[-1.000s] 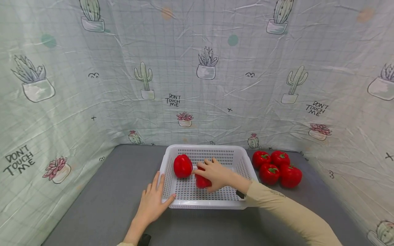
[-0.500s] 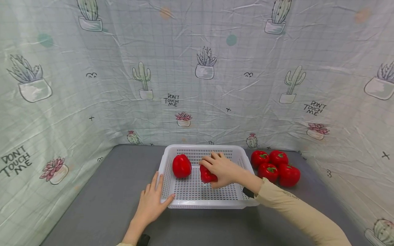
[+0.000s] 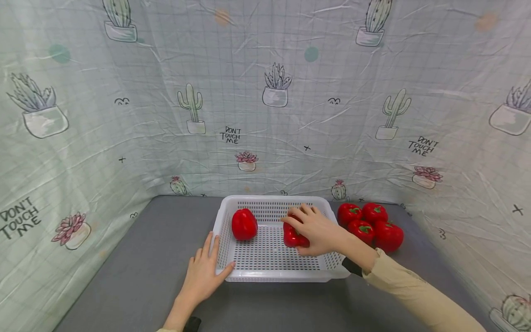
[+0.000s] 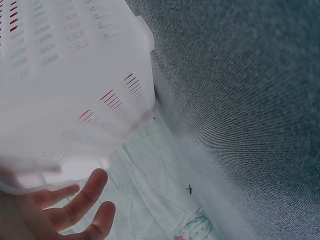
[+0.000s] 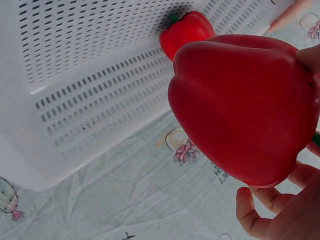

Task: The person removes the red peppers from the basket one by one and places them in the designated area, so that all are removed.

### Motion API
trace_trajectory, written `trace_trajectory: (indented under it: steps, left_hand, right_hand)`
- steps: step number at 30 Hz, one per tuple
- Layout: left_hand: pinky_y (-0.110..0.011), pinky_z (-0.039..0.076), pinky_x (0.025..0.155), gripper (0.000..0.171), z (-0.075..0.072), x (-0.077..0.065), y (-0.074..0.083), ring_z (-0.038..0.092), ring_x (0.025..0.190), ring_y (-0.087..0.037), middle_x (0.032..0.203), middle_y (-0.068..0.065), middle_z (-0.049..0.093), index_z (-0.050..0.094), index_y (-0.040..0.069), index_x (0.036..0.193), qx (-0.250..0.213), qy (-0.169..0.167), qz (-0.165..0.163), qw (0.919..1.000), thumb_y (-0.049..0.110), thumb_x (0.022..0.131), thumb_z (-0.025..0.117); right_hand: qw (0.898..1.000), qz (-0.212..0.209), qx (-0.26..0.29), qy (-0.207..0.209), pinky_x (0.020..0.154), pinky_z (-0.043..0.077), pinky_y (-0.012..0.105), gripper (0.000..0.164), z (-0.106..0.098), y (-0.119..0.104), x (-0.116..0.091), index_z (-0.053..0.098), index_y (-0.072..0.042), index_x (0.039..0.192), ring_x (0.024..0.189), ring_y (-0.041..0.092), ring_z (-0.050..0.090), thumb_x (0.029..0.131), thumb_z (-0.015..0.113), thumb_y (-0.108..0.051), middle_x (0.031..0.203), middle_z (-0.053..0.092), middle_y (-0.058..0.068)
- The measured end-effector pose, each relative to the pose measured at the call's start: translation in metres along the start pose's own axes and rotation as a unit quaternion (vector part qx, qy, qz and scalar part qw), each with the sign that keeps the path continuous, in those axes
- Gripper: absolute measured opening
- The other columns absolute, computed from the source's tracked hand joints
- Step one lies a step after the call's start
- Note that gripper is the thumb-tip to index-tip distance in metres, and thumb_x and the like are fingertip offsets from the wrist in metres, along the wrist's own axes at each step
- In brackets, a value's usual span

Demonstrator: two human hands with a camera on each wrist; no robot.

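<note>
A glossy red bell pepper is held by my right hand, its thumb and fingers around the stem end. In the head view this pepper overlaps the right half of a white perforated plastic basket. The right wrist view has the pepper raised, with the basket floor behind it. Another red bell pepper lies inside the basket toward the left. My left hand rests at the basket's left rim, fingers extended and thumb at the front corner. The left wrist view catches its fingers beside the basket's outer wall.
Several red bell peppers with green stems cluster on the grey tabletop right of the basket. A cloth backdrop printed with cacti hangs behind and along both sides.
My right hand has lifted the pepper from the basket's middle and carried it to the right. The left hand has stayed at the rim. The head view has shifted slightly.
</note>
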State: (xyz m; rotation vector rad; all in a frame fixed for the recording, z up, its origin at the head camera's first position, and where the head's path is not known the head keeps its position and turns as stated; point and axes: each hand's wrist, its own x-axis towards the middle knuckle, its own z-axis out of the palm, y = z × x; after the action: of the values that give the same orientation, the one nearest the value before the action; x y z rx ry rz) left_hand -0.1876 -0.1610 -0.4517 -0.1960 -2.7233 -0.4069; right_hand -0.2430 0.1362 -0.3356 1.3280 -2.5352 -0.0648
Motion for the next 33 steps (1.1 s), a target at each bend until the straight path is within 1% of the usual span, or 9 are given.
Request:
trace_trajectory:
  steps: [4, 7, 12, 16, 19, 23, 29, 33]
  left_hand:
    - [-0.048, 0.042, 0.071, 0.081, 0.0, 0.0, 0.0, 0.049, 0.097, -0.032, 0.142, -0.019, 0.029, 0.035, 0.0, 0.135, 0.001, 0.001, 0.0, 1.0, 0.051, 0.076, 0.058]
    - [-0.048, 0.042, 0.07, 0.081, 0.0, 0.0, -0.001, 0.05, 0.097, -0.032, 0.142, -0.019, 0.03, 0.036, 0.0, 0.135, 0.002, 0.004, 0.002, 1.0, 0.051, 0.076, 0.058]
    - [-0.049, 0.041, 0.07, 0.081, 0.0, 0.0, -0.001, 0.05, 0.097, -0.032, 0.142, -0.019, 0.029, 0.036, 0.0, 0.135, -0.001, 0.006, 0.002, 1.0, 0.05, 0.076, 0.059]
    - [-0.048, 0.041, 0.071, 0.081, 0.0, -0.001, 0.0, 0.049, 0.098, -0.032, 0.143, -0.019, 0.029, 0.035, 0.0, 0.135, -0.001, 0.003, 0.002, 1.0, 0.051, 0.077, 0.058]
    - [-0.048, 0.041, 0.071, 0.082, 0.001, -0.001, 0.0, 0.049, 0.098, -0.032, 0.143, -0.019, 0.029, 0.034, 0.0, 0.135, -0.001, 0.002, 0.003, 1.0, 0.052, 0.077, 0.058]
    - [-0.048, 0.041, 0.071, 0.081, 0.001, 0.0, 0.0, 0.049, 0.098, -0.032, 0.143, -0.019, 0.029, 0.035, 0.0, 0.135, -0.002, 0.002, 0.002, 1.0, 0.051, 0.077, 0.058]
    - [-0.049, 0.041, 0.072, 0.081, 0.001, 0.0, 0.0, 0.049, 0.098, -0.032, 0.143, -0.019, 0.028, 0.035, 0.0, 0.135, -0.006, 0.0, -0.002, 1.0, 0.05, 0.076, 0.059]
    - [-0.049, 0.041, 0.072, 0.081, 0.001, 0.0, 0.0, 0.049, 0.099, -0.032, 0.143, -0.019, 0.028, 0.035, 0.0, 0.135, -0.005, 0.001, -0.002, 1.0, 0.05, 0.076, 0.059]
  right_hand:
    - [1.0, 0.012, -0.002, 0.012, 0.079, 0.041, 0.038, 0.076, 0.0, 0.002, -0.012, 0.044, -0.017, 0.126, 0.104, 0.018, 0.04, 0.06, 0.074, -0.039, 0.121, 0.049, 0.0]
    - [0.999, 0.03, 0.001, 0.025, 0.08, 0.041, 0.039, 0.076, 0.001, 0.003, -0.02, 0.044, -0.017, 0.126, 0.105, 0.019, 0.041, 0.059, 0.074, -0.04, 0.121, 0.049, 0.0]
    - [0.995, 0.064, -0.01, 0.074, 0.077, 0.041, 0.039, 0.073, 0.005, 0.004, -0.031, 0.049, -0.018, 0.121, 0.098, 0.018, 0.043, 0.057, 0.076, -0.039, 0.117, 0.053, 0.001]
    - [0.988, 0.103, -0.029, 0.111, 0.076, 0.042, 0.039, 0.072, 0.01, 0.006, -0.04, 0.052, -0.019, 0.119, 0.095, 0.02, 0.044, 0.055, 0.076, -0.042, 0.113, 0.055, 0.003]
    - [0.98, 0.135, -0.032, 0.14, 0.075, 0.043, 0.04, 0.071, 0.013, 0.006, -0.048, 0.053, -0.019, 0.118, 0.093, 0.021, 0.045, 0.055, 0.077, -0.042, 0.111, 0.056, 0.005]
    - [0.968, 0.173, -0.023, 0.183, 0.073, 0.043, 0.04, 0.071, 0.017, 0.007, -0.057, 0.055, -0.017, 0.117, 0.092, 0.022, 0.045, 0.054, 0.079, -0.04, 0.109, 0.056, 0.007]
    - [0.942, 0.228, -0.013, 0.247, 0.071, 0.043, 0.043, 0.072, 0.02, 0.013, -0.075, 0.057, -0.017, 0.115, 0.092, 0.024, 0.046, 0.049, 0.082, -0.035, 0.108, 0.056, 0.01]
    - [0.926, 0.251, -0.009, 0.282, 0.069, 0.042, 0.046, 0.072, 0.018, 0.016, -0.085, 0.058, -0.017, 0.114, 0.09, 0.027, 0.045, 0.048, 0.082, -0.031, 0.106, 0.056, 0.012]
